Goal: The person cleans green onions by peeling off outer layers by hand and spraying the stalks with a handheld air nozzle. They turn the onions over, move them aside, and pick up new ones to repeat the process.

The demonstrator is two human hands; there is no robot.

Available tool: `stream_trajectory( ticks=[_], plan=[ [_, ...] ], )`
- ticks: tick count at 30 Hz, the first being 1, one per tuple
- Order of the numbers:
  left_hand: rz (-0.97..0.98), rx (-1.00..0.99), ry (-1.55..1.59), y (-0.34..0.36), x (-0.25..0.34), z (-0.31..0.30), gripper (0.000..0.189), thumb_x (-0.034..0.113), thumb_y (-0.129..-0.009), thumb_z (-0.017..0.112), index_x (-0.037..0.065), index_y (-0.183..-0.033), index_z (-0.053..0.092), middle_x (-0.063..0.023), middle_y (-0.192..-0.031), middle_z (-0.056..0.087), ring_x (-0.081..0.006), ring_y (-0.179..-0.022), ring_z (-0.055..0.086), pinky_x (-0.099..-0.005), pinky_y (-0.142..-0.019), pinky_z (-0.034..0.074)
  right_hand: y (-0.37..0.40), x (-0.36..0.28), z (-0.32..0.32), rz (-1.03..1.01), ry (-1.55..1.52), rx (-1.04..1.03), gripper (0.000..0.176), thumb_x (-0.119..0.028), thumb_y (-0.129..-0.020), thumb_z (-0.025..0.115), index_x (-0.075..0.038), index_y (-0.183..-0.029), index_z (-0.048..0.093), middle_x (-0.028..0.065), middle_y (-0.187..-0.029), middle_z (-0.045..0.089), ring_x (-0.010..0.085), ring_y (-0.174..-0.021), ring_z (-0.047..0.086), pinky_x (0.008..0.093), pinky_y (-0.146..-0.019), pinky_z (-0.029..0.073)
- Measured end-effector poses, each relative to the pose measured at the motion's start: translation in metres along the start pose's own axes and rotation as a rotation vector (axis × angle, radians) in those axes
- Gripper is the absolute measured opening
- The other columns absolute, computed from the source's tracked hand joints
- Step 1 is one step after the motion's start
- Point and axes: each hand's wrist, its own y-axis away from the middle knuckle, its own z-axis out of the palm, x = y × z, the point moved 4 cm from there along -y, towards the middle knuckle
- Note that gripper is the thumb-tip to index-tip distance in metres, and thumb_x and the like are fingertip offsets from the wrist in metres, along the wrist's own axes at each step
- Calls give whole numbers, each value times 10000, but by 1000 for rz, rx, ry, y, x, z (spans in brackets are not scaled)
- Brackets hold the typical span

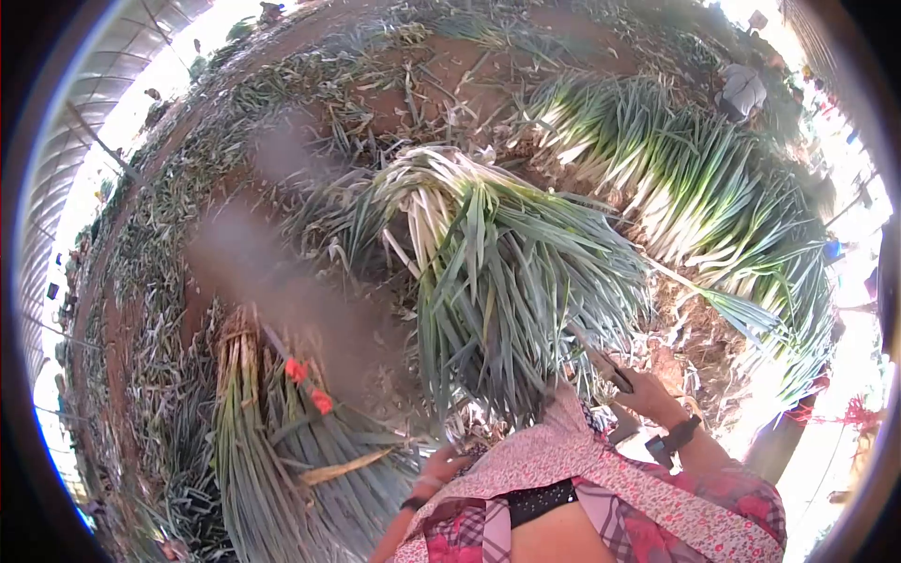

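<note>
My right hand is closed round the handle of what looks like a knife, its narrow end pointing up and left into the leaves. Directly in front of my lap lies a large heap of leeks or long green onions, white stalks at the top and leaves hanging toward me. My left hand is low, beside the edge of my flowered apron; its fingers are partly hidden and I cannot make out a grip. To its left lie tied bundles of the same plants, with red-orange ties.
A long row of loose leeks or green onions runs along the right. Cut leaves and scraps cover the ground at left and back. A grey-white bag-like object stands at the far right. A brown smear on the lens blurs the left middle.
</note>
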Motion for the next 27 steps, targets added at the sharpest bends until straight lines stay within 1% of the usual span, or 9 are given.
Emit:
stream_trajectory(
  ticks=[3,5,7,10,15,18,19,24,27],
  plan=[
    [-176,531,-370,119,-207,-44,481,382,-685,700,36,-1013,635,-196,-925,661,-361,-888,630,-423,-774,504,53,30,36,26,61,-19,412,-318,-700,647,-44,-998,567,205,-806,627,392,-768,604,456,-707,461],
    [-641,750,-78,218,-171,-85,370,342,-679,665,10,-842,670,-222,-884,656,-397,-830,628,-449,-739,501,77,33,47,45,162,-85,448,-349,-693,659,-44,-1004,556,215,-874,635,396,-809,610,465,-734,469],
    [-591,1204,188,269,-277,-90,292,297,-701,641,26,-808,644,-166,-819,669,-313,-734,645,-385,-623,492,74,42,62,36,206,-146,456,-361,-695,661,-45,-1006,555,217,-887,636,391,-830,612,463,-742,473],
    [-269,1329,846,321,-243,-80,210,278,-742,627,76,-792,598,-68,-772,637,-175,-666,607,-290,-540,431,49,31,68,-90,290,-191,490,-391,-711,660,-52,-1048,549,210,-896,640,389,-869,612,461,-764,478],
    [-145,1788,826,366,-41,-68,250,305,-827,615,77,-926,584,-33,-822,614,-116,-720,572,-255,-527,404,9,4,53,-325,308,-145,500,-383,-734,646,-56,-1097,537,220,-917,637,394,-872,608,469,-760,475],
    [-236,1849,-57,406,-1,-119,367,315,-904,561,35,-1142,574,-110,-988,617,-184,-865,597,-300,-660,466,-12,13,56,-427,285,-95,510,-370,-738,647,-53,-1119,525,220,-909,639,400,-857,609,483,-751,471],
    [359,1919,320,422,80,-133,408,323,-903,560,2,-1155,554,-126,-1043,601,-217,-940,585,-312,-802,466,-11,11,52,-385,302,-146,511,-363,-738,650,-47,-1120,523,225,-906,640,404,-853,609,484,-746,472],
    [1093,2074,-224,505,319,-170,636,490,-824,618,-44,-1155,522,-140,-996,586,-231,-862,560,-371,-840,457,-32,46,59,-382,482,-208,526,-355,-717,667,-26,-1107,536,248,-897,637,411,-857,610,468,-747,481],
    [1093,1932,-919,542,404,-156,621,486,-842,580,-45,-1157,522,-159,-1061,578,-287,-915,571,-427,-868,440,-28,34,55,-348,480,-220,526,-354,-715,667,-26,-1104,537,249,-897,637,411,-857,611,467,-748,481]
  ],
)
